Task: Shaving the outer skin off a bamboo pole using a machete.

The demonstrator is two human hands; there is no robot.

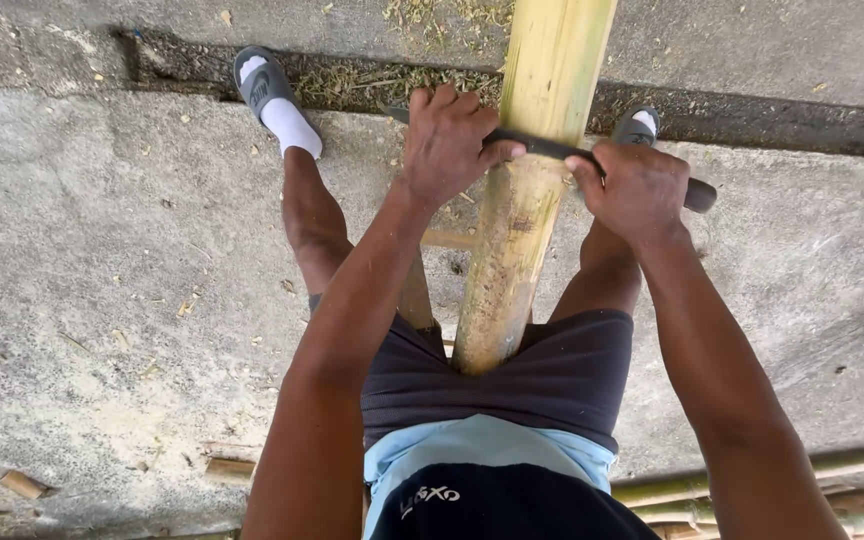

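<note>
A thick bamboo pole (522, 230) runs from between my legs up and away over the concrete ground. A dark long blade (544, 146) lies across the pole. My left hand (444, 140) grips the blade's left end. On the other side of the pole, my right hand (634, 188) grips its dark handle (700, 196). The pole is pale yellow-green above the blade and rougher and browner below it.
My feet in grey slides and white socks (274, 100) stand on either side of the pole. A dark crack with bamboo shavings (372, 85) crosses the concrete at the top. More bamboo poles (852, 480) lie at the lower right, and small offcuts (22, 484) at the lower left.
</note>
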